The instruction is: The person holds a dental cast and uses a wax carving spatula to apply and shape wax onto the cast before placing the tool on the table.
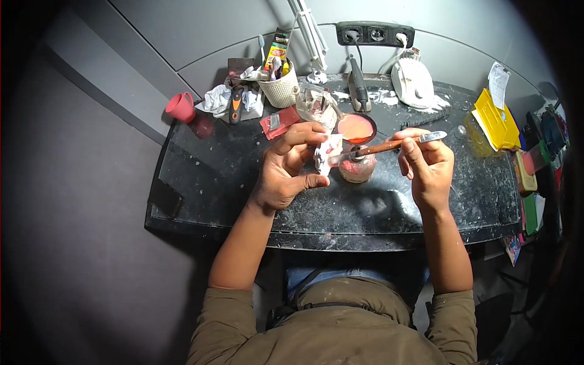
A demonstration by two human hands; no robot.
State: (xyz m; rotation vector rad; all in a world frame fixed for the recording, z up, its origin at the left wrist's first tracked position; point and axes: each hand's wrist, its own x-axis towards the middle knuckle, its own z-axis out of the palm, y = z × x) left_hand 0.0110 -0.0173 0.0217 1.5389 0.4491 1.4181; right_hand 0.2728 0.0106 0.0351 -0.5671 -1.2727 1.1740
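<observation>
My left hand [290, 161] pinches a small white plaster dental cast [324, 159] with pink material on it between fingers and thumb, above the middle of the desk. In my right hand [427, 167] is a wooden-handled wax knife [389, 146], held near its right end, where a metal blade [433, 137] sticks out past the fingers. Its other end points left, toward the cast, over a squat glass burner [357, 170] with pinkish contents. Whether that end touches the cast, I cannot tell. Behind the burner sits a round dark pan [356, 128] of pink-orange material.
On the black desk [243, 207] stand a pink cup [180, 107], an orange-black handled tool [235, 104], a red packet [280, 122] and a white woven basket [280, 87]. Further back are a grey handpiece [359, 86] and a white device [412, 83]. A yellow tray [496, 121] lies right.
</observation>
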